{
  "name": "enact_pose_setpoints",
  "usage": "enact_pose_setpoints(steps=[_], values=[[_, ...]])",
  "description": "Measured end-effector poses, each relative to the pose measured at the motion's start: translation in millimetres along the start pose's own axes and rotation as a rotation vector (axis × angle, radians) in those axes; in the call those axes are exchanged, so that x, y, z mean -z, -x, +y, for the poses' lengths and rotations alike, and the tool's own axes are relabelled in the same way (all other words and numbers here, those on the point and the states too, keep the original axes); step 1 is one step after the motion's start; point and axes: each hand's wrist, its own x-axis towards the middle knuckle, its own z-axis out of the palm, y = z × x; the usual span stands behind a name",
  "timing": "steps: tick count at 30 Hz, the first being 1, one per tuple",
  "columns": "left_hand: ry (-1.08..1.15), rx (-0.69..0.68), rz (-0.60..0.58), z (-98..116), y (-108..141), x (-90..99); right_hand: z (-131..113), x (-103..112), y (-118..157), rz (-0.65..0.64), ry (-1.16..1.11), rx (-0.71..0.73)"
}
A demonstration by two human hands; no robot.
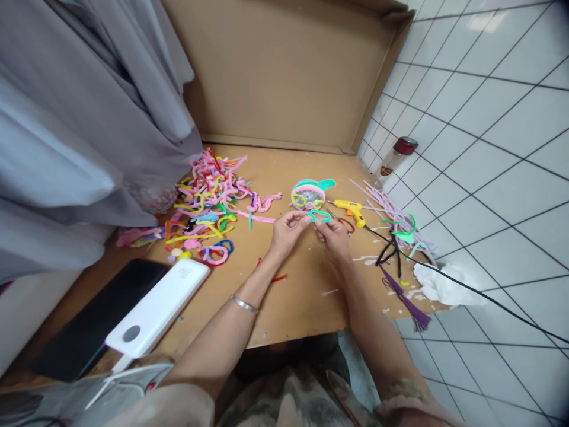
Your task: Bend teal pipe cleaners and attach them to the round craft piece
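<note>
A bent turquoise pipe cleaner [320, 214] spans the gap between my two hands, its loop open toward the right. My left hand [288, 230] pinches its left end between thumb and fingers. At the other end, my right hand [332, 236] grips it with closed fingers. Just beyond them lies a round craft piece [307, 196] of pink, yellow and turquoise pipe cleaners with a clear middle and a turquoise flap. Scissors with red handles [347, 225] lie partly hidden behind my right hand.
A yellow glue gun [351, 210] lies right of my hands, its black cord [462, 286] running right. Loose colourful pipe cleaners [213, 196] heap up at left, near a white power bank [157, 308]. A purple tassel [406, 299] and a red-lidded bottle [395, 159] are at right.
</note>
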Motion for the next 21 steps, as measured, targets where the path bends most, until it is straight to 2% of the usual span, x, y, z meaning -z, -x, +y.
enact_pose_setpoints(steps=[10, 21], values=[[0.036, 0.016, 0.063, 0.5, -1.6, 0.4, -1.9, -1.2, 3.7, -0.068, 0.099, -0.015], [-0.029, -0.022, 0.108, -1.1, -1.9, 0.9, -1.6, -6.3, 5.7, -0.100, 0.074, -0.052]])
